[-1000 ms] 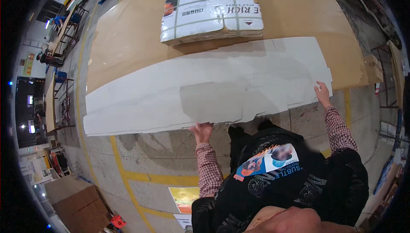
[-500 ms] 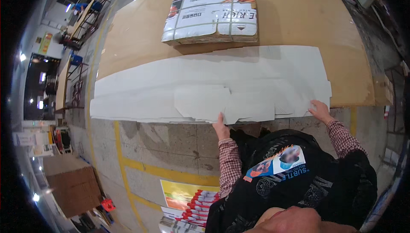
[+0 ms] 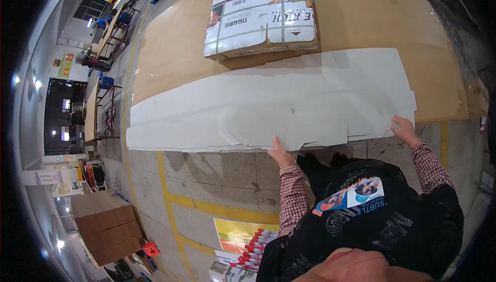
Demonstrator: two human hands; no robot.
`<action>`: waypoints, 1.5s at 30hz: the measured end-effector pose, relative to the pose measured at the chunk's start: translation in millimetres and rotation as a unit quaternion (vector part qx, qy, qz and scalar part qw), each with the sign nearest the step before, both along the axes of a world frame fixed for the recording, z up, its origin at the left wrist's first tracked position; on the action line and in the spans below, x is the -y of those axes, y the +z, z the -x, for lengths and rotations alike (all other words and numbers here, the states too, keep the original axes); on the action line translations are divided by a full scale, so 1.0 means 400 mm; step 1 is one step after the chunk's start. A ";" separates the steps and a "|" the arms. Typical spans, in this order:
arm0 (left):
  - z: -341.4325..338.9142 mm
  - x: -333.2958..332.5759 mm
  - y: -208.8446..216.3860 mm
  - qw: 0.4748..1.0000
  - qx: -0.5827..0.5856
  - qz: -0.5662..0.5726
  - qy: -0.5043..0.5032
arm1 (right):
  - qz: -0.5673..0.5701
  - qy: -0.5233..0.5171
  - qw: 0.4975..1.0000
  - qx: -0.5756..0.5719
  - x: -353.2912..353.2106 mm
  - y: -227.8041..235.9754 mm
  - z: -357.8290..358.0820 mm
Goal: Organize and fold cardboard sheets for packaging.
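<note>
Overlapping flat sheets of white cardboard [image 3: 330,96] spread along the near side of a wide brown board. At their near edge my left hand [image 3: 280,153] has its thumb on top, and its other fingers are hidden under or behind the edge. My right hand [image 3: 405,129] is at the near right corner of the sheets with bent fingers closed at the edge. Several fanned sheet edges show just left of my left thumb. Behind the sheets lies a strapped bundle [image 3: 261,18] of printed, flattened cartons, white on top.
The brown board [image 3: 372,18] reaches far back under the bundle. Printed sheets [image 3: 243,238] with red and yellow colours lie low on my left. Brown cardboard [image 3: 108,230] stands at the lower left. Yellow lines [image 3: 222,208] mark the floor. Long tables [image 3: 92,106] stand far left.
The whole view has shifted slightly. A pale sheet that stood out by my left hand now blends with the others, its fanned edges showing. Both hands stay at the near edge.
</note>
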State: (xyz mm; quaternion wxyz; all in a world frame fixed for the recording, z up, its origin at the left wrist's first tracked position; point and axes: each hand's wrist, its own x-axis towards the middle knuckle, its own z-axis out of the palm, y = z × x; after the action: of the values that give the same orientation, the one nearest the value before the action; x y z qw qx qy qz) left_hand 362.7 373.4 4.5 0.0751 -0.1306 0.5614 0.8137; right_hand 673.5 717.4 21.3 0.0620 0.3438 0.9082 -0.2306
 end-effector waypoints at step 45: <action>0.033 0.024 -0.024 0.990 0.138 -0.033 0.027 | -0.086 0.263 0.955 -0.109 -0.168 0.063 0.515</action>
State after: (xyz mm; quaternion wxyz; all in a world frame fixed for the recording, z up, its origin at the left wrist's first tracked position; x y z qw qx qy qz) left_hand 349.4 363.7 -5.2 0.1340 -0.2539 0.5151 0.8076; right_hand 467.6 784.7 46.5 -0.0090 0.0696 0.9840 -0.1635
